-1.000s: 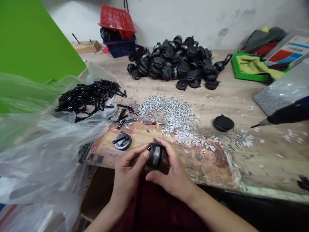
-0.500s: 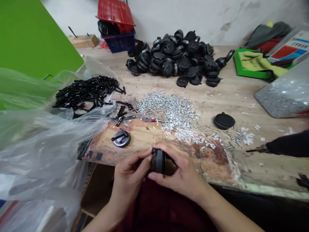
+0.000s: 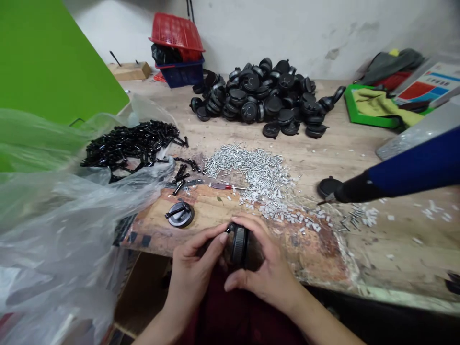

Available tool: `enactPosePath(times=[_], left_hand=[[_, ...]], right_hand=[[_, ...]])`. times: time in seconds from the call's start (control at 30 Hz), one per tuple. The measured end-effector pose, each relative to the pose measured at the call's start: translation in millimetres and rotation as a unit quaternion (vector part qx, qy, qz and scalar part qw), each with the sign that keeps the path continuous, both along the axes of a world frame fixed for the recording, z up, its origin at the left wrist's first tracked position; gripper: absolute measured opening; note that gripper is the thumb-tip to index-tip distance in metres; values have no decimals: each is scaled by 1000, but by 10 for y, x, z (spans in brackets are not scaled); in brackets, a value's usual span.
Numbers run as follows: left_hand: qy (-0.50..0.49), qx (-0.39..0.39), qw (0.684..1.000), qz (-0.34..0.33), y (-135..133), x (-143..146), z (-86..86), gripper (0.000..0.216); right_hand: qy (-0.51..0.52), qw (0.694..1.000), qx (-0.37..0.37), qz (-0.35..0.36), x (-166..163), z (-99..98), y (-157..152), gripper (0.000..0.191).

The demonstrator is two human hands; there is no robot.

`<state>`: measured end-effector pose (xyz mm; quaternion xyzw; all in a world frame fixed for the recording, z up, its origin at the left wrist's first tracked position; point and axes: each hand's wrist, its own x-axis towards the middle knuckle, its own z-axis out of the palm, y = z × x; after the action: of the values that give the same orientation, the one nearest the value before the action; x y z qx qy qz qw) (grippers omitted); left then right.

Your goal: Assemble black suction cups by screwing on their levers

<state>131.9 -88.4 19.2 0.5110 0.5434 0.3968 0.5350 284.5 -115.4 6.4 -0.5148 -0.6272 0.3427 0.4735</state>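
Workbench (image 3: 341, 148): driver (image 3: 402, 165) swung inward; left fingers (image 3: 217, 244) pinch black disc (image 3: 238, 243), right fingers (image 3: 257, 229) opened around it.

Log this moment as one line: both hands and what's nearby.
Left hand: pinching edge of black ribbed disc | Right hand: fingers over its top edge | Nearby: grey-faced disc, red-handled screwdriver, silver screws

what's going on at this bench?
A person's bare left hand pinches a round black part with a ribbed rim at the bench's near edge. The right hand curls around its other side; whether that thumb touches is unclear. Beyond lie loose screws and small white pieces. A disc with a black bar across it lies to the left, and a blue-and-black power screwdriver juts in from the right.
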Motion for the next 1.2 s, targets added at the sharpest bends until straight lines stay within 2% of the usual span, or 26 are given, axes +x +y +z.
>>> enactPosePath(times=[0.07, 0.17, 0.27, 0.4, 0.5, 0.57, 0.73, 0.83, 0.9, 1.03, 1.13, 1.2], left_hand=[[9, 18, 1000, 6, 23, 9, -27, 22], [21, 86, 996, 1, 70, 29, -81, 23], [59, 173, 983, -33, 110, 59, -129, 28], [130, 281, 948, -67, 137, 121, -171, 31], [158, 325, 927, -95, 142, 184, -182, 30], [179, 325, 921, -120, 140, 225, -170, 29], [200, 255, 927, -190, 203, 248, -86, 26], [246, 245, 926, -145, 422, 159, -24, 24], [308, 252, 911, -105, 654, 63, 35, 22], [435, 244, 856, -134, 1097, -70, 184, 18], [460, 248, 837, -160, 1224, 15, 219, 16], [450, 258, 831, -201, 1212, 146, 163, 16]], right_hand=[[12, 1000, -24, 9, 29, 9, 24, 75], [12, 998, -65, -1, 53, 41, 75, 54], [-21, 996, -87, -31, 51, 63, 120, 36], [-26, 995, -79, -50, 69, 36, 155, 35], [5, 994, -87, -63, 114, -41, 173, 35], [36, 992, -100, -70, 146, -110, 183, 34], [163, 974, -139, -74, 210, -246, 193, 32], [229, 957, -157, -83, 245, -260, 202, 31], [254, 948, -170, -87, 261, -251, 209, 31], [277, 939, -185, -82, 258, -238, 207, 31], [281, 939, -180, -83, 242, -268, 197, 31], [271, 941, -187, -84, 241, -304, 196, 31]])
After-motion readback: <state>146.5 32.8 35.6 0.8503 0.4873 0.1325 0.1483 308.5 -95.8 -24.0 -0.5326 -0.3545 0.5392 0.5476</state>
